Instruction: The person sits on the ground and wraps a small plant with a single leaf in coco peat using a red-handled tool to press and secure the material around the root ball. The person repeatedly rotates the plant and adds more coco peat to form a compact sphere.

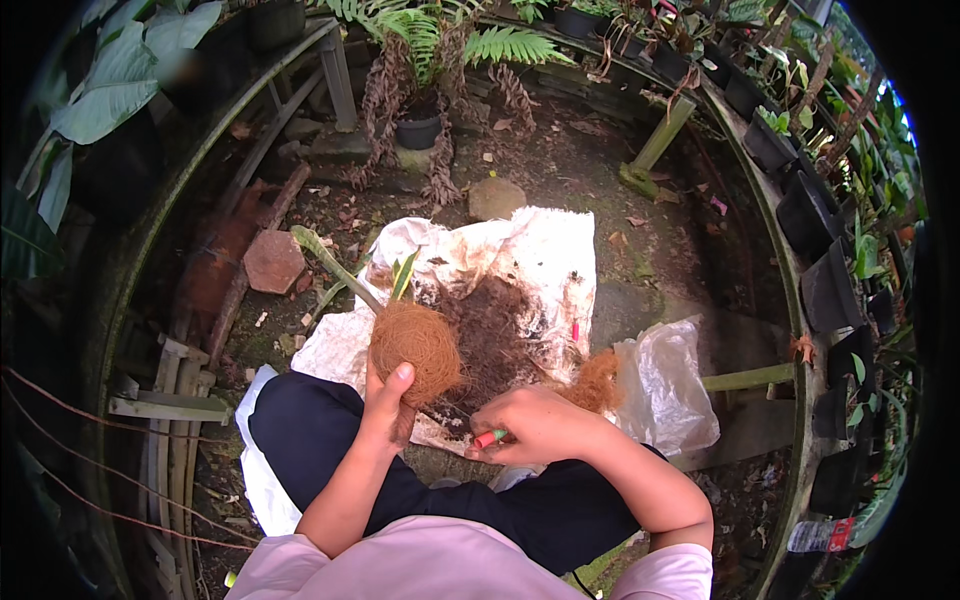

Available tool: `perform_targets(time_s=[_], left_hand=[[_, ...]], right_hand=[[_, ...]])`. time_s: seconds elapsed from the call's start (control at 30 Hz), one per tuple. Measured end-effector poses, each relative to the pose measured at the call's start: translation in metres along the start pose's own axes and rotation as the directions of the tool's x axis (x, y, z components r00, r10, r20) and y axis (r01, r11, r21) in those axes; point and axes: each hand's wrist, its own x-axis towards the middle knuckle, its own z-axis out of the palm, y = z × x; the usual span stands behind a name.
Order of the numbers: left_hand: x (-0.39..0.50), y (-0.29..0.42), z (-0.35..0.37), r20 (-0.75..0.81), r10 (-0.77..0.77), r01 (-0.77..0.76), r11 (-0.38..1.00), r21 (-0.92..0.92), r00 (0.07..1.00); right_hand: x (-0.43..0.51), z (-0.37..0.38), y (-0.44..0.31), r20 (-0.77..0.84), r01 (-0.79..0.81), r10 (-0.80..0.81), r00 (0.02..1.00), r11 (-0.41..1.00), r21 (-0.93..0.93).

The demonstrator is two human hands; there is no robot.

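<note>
My left hand holds a ball of brown coconut fibre from below, its thumb on the near side. Green leaves with yellow edges, like a snake plant's, rise from the top of the ball. To the right of it, my right hand is closed around a small red and green spool-like piece; whether a thread runs from it to the ball I cannot tell. Dark soil lies in a heap on a white woven sack before me. Loose coconut fibre lies just beyond my right hand.
A clear plastic bag lies at the right of the sack. A hexagonal paving block and a flat stone sit beyond it. Wooden frames with black pots curve around both sides, and a potted fern stands ahead.
</note>
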Motion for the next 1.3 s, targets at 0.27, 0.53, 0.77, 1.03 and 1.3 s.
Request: perform_targets(time_s=[0.27,0.53,0.77,1.03,1.3], left_hand=[[0.014,0.05,0.005,-0.041,-0.103,0.105,0.993,0.05,0.994],[0.067,0.099,0.022,0.138,-0.167,0.135,0.967,0.216,0.976],[0.087,0.074,0.029,0.241,-0.121,-0.049,0.802,0.596,0.963],[0.086,0.068,0.031,0.419,-0.264,-0.185,0.612,0.769,0.869],[0.098,0.06,0.036,0.373,-0.209,-0.272,0.393,0.879,0.904]], right_hand=[[0.0,0.007,0.019,-0.077,0.079,-0.099,0.992,0.97,-0.229],[0.009,-0.006,0.019,-0.15,0.096,-0.155,0.977,0.935,-0.341],[0.007,-0.022,0.018,-0.104,0.082,-0.094,0.99,0.99,-0.114],[0.003,-0.027,0.02,-0.119,0.107,-0.042,0.992,0.778,0.618],[-0.011,-0.043,0.04,-0.268,0.157,0.177,0.947,0.471,0.868]])
